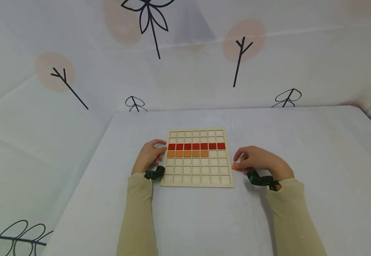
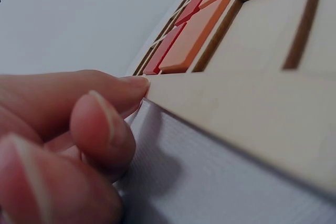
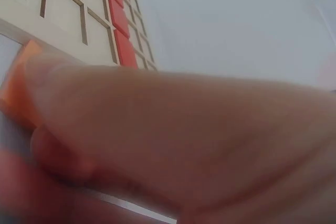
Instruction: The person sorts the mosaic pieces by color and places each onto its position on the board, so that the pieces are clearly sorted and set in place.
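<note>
A square wooden grid board [image 1: 197, 185] lies flat on the white table. Red tiles [image 1: 188, 146] fill one row across it, and several orange tiles [image 1: 188, 154] line the row just below, starting from the left. My left hand [image 1: 149, 153] is at the board's left side; in the left wrist view one straight fingertip [image 2: 137, 82] touches the rim, while other fingers are off the board. Just off the right edge, my right hand [image 1: 258, 159] pinches an orange tile [image 3: 20, 85] between thumb and fingers. Fingers partly cover that tile.
The white-covered table [image 1: 326, 149] extends around the board on all sides. Behind it and to the left hangs a pale cloth [image 1: 192, 78] with black line-drawn plants. A dark wrist camera [image 1: 262, 179] sits by the right hand, another [image 1: 155, 172] by the left.
</note>
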A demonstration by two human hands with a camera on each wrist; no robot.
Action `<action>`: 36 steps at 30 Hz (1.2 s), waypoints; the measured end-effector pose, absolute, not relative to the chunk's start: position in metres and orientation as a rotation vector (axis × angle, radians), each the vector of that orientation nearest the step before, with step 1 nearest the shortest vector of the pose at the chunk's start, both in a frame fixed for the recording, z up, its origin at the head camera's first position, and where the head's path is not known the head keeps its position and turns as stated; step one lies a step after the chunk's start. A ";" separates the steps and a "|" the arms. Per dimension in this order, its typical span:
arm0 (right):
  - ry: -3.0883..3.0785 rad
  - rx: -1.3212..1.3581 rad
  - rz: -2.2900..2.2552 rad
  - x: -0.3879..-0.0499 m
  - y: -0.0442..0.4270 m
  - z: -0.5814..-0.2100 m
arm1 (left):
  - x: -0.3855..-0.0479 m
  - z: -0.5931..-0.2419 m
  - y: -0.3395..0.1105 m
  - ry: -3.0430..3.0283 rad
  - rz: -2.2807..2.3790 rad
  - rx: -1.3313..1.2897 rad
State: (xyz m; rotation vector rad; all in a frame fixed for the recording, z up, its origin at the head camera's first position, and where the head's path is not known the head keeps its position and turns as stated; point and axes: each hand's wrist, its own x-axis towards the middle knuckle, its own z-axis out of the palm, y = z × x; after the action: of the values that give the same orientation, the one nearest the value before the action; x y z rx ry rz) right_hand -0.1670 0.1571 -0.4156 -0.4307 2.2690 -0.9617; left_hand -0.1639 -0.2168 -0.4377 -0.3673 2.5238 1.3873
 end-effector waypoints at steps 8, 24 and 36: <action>2.386 -0.436 -0.815 -0.163 0.147 -0.409 | -0.165 -0.438 -0.217 2.511 1.391 -0.381; 2.517 -0.446 -0.710 -0.161 0.135 -0.403 | -0.165 -0.440 -0.218 2.513 1.412 -0.375; 2.577 -0.358 -0.704 -0.165 0.136 -0.405 | -0.165 -0.437 -0.216 2.518 1.405 -0.385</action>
State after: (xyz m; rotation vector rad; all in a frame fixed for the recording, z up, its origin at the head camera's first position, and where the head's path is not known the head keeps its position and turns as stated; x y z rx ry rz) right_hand -0.1653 0.1363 -0.4052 -0.3581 2.5765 -0.7037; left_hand -0.1648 -0.2156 -0.4374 -0.3850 2.5182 1.4045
